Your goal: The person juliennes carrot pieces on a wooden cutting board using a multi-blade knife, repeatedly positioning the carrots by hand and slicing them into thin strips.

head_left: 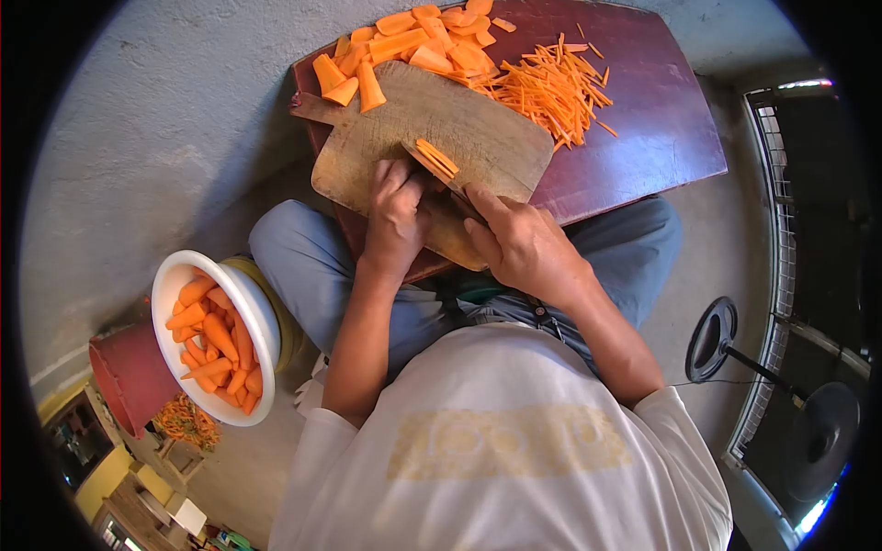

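The grip of the right hand (pixel 533 243) is closed around a knife (pixel 450 183), and the fingers hide most of its handle. The left hand (pixel 397 216) is curled, with bent fingers close to the blade; I cannot tell whether its grip holds something. On the blade lie a few carrot sticks (pixel 436 158), side by side. The knife is over a wooden cutting board (pixel 367 156), which lies on a dark red table (pixel 652 115). At the far edge of the board is a pile of carrot slices (pixel 432 41), some of them resting on the board. To the right of this pile there is a heap of thin carrot strips (pixel 556 92). On the person's left, a white basin (pixel 265 303) contains carrots (pixel 219 331), and a red bucket (pixel 138 376) is just beside it.
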A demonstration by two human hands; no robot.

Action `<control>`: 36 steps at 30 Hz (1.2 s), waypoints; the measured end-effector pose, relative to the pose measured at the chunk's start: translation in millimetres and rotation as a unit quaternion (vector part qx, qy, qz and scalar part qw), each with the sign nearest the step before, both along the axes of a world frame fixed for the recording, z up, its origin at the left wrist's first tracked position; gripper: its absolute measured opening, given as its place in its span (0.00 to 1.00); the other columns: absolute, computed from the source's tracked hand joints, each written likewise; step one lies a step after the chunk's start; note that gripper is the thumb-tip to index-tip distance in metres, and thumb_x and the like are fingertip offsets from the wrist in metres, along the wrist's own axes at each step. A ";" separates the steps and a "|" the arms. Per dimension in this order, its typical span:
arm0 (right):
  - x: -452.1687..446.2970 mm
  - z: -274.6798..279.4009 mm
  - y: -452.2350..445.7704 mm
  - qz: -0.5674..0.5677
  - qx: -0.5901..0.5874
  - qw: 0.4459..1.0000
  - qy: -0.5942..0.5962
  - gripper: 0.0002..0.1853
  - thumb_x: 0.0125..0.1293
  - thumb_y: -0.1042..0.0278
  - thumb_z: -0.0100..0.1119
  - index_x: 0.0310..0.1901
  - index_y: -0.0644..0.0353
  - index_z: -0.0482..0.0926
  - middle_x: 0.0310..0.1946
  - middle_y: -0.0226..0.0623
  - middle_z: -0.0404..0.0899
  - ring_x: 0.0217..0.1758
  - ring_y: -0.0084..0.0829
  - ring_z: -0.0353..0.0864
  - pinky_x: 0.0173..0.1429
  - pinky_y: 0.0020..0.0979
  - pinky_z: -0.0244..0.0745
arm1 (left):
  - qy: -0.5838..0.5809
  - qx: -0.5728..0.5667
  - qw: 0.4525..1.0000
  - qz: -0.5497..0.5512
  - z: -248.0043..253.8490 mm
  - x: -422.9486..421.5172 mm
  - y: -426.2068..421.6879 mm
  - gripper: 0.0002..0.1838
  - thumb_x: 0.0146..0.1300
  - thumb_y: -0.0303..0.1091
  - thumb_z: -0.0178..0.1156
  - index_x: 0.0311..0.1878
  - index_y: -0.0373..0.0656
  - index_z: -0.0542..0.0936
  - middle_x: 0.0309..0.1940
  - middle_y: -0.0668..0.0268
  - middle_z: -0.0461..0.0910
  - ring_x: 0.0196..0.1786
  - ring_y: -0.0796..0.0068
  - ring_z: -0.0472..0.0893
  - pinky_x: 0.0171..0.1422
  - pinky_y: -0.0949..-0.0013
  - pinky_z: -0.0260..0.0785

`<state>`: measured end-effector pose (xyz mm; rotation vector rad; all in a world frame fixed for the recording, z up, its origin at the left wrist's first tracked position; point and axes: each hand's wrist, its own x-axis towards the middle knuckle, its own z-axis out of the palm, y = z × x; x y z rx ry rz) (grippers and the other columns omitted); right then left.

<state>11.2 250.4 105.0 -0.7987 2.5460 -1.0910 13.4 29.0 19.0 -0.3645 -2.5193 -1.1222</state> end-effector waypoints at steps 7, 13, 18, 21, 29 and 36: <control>7.5 8.0 -4.3 -0.003 0.026 1.000 -0.011 0.23 0.81 0.69 0.66 0.72 0.69 0.77 0.44 0.67 0.89 0.46 0.70 0.90 0.49 0.60 0.85 | 0.032 -0.010 0.999 0.012 1.1 -0.8 2.0 0.28 0.51 0.12 0.62 0.57 0.35 0.91 0.55 0.49 0.86 0.61 0.38 0.81 0.72 0.43 0.77; 10.1 8.8 1.3 0.006 -0.014 1.000 0.016 0.23 0.80 0.69 0.65 0.70 0.70 0.75 0.40 0.65 0.89 0.45 0.69 0.90 0.47 0.60 0.85 | 0.071 -0.026 0.997 0.007 -6.4 -2.8 -1.9 0.24 0.53 0.14 0.63 0.54 0.34 0.91 0.53 0.50 0.85 0.57 0.39 0.80 0.66 0.44 0.78; 5.2 17.1 -4.5 -0.003 -0.019 1.000 -0.008 0.23 0.81 0.69 0.65 0.71 0.72 0.78 0.44 0.69 0.89 0.49 0.70 0.89 0.51 0.59 0.85 | 0.073 -0.028 0.997 0.009 -8.6 -1.7 -4.3 0.20 0.51 0.15 0.64 0.49 0.34 0.90 0.53 0.49 0.85 0.57 0.40 0.81 0.64 0.44 0.78; 7.6 5.4 -3.2 -0.007 -0.015 1.000 -0.001 0.23 0.81 0.69 0.65 0.71 0.72 0.78 0.44 0.69 0.88 0.49 0.70 0.89 0.52 0.59 0.85 | 0.092 -0.014 0.996 0.010 -16.4 -4.1 -3.9 0.20 0.50 0.15 0.66 0.49 0.34 0.90 0.51 0.50 0.85 0.57 0.41 0.81 0.64 0.44 0.78; 4.5 7.5 -5.3 -0.011 -0.027 0.999 -0.018 0.21 0.80 0.69 0.65 0.68 0.69 0.77 0.41 0.67 0.88 0.46 0.71 0.89 0.48 0.62 0.83 | 0.064 -0.027 0.998 0.006 -12.7 1.7 -4.6 0.22 0.51 0.15 0.66 0.52 0.34 0.90 0.52 0.52 0.85 0.56 0.42 0.80 0.66 0.44 0.76; 5.5 14.9 -7.2 -0.018 -0.052 0.998 -0.001 0.17 0.79 0.70 0.65 0.63 0.69 0.78 0.36 0.66 0.87 0.42 0.71 0.89 0.46 0.61 0.83 | 0.065 -0.035 0.997 0.010 -18.9 4.8 -4.4 0.27 0.51 0.15 0.66 0.58 0.34 0.89 0.54 0.51 0.84 0.57 0.42 0.79 0.67 0.44 0.76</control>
